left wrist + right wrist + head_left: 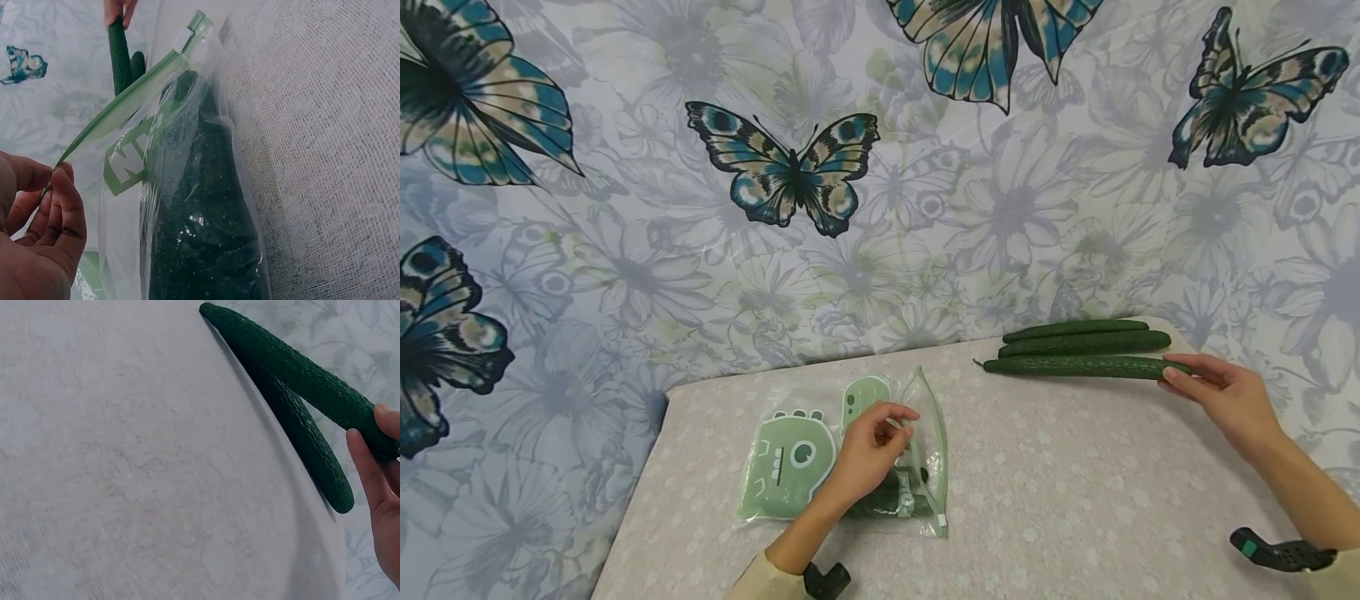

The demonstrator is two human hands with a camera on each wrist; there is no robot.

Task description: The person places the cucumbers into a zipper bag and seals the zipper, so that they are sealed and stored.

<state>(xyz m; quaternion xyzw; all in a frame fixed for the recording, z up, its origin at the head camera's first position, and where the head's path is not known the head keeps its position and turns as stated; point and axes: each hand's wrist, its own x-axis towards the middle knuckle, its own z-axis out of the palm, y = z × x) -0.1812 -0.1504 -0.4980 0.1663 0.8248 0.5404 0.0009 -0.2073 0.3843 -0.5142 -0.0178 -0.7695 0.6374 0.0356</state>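
My right hand (1232, 396) grips the right end of the nearest cucumber (1082, 367) between thumb and fingers. In the right wrist view this cucumber (300, 372) slants away from another cucumber (312, 440) lying by the table edge. Two more cucumbers (1082, 343) lie behind the held one in the head view. My left hand (868, 450) pinches the green zip edge (94, 128) of a clear zip bag (938, 450). Inside the bag is a dark green cucumber (200, 206), seen through the plastic. A green one-eyed monster print (793, 467) marks the bag's left part.
A pale patterned cloth covers the table (1045, 483). Its back edge meets a hanging butterfly-print cloth (925, 208). The cucumbers lie along the back right edge, with the bag left of the middle. A black strap device (1281, 552) is on my right wrist.
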